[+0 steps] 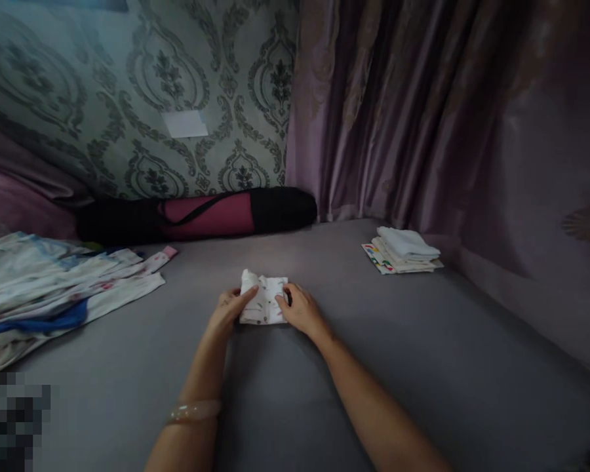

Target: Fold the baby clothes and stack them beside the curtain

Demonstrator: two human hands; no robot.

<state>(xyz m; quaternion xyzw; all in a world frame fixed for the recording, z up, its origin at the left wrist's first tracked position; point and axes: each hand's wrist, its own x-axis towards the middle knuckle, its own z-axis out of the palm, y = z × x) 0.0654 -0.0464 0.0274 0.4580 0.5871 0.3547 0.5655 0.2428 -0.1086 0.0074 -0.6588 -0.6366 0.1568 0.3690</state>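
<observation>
A small white garment (264, 301) with a sparse dark print is folded into a compact rectangle at the middle of the grey sheet. My left hand (233, 307) grips its left side, thumb on top and the fingers hidden beneath. On the right edge, my right hand (297, 307) pinches the cloth between thumb and fingers. A crease runs down the middle of the fabric, and small dots that look like snaps show near its lower edge. A pale bangle (195, 411) circles my left wrist.
Loose clothes (69, 282) lie spread in a pile at the left. A stack of folded cloths (404, 250) sits at the back right. Along the wall rests a long black and red bag (206, 216). Purple curtains (364, 111) hang at the right.
</observation>
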